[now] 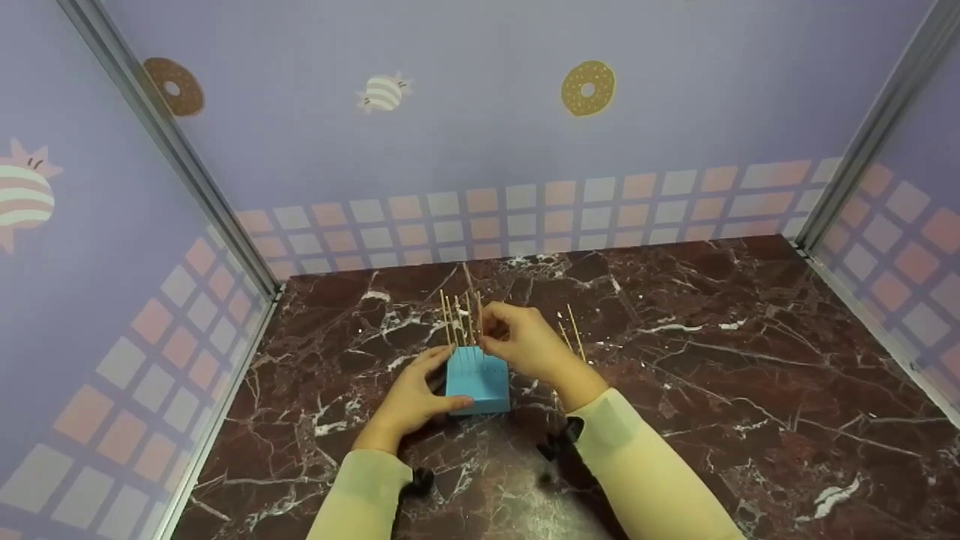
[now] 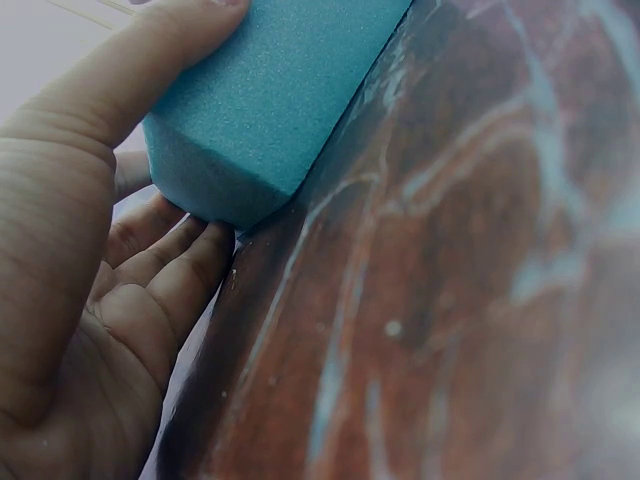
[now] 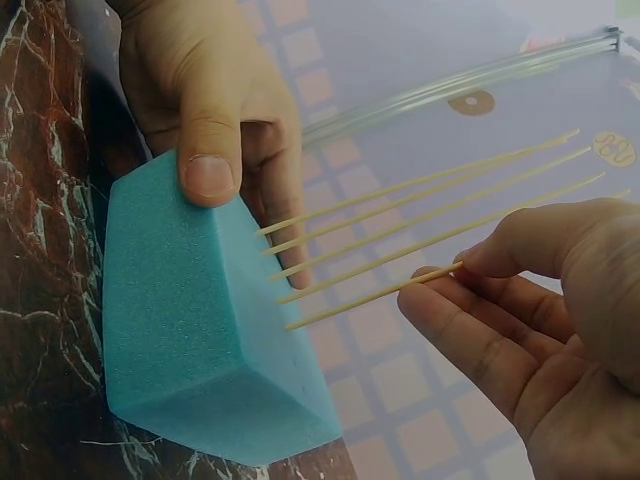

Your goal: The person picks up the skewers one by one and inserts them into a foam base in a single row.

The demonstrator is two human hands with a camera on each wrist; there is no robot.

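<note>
A light blue foam block (image 1: 480, 390) stands on the table, with several thin wooden skewers (image 3: 340, 208) upright in a row in its top. My left hand (image 1: 412, 394) grips the block from its left side, the thumb over the front edge and the fingers along the far side. Between thumb and fingertips, my right hand (image 1: 529, 341) pinches another skewer (image 3: 350, 308) at the right end of that row. Its lower tip meets the block's top face. In the left wrist view, the block's lower corner (image 2: 220, 180) rests against the fingertips.
More skewers (image 1: 576, 334) lie beyond the right forearm, partly hidden by it. The dark red marbled table (image 1: 712, 420) is bounded by a patterned back wall (image 1: 480, 135) and side walls with metal corner posts (image 1: 180, 157).
</note>
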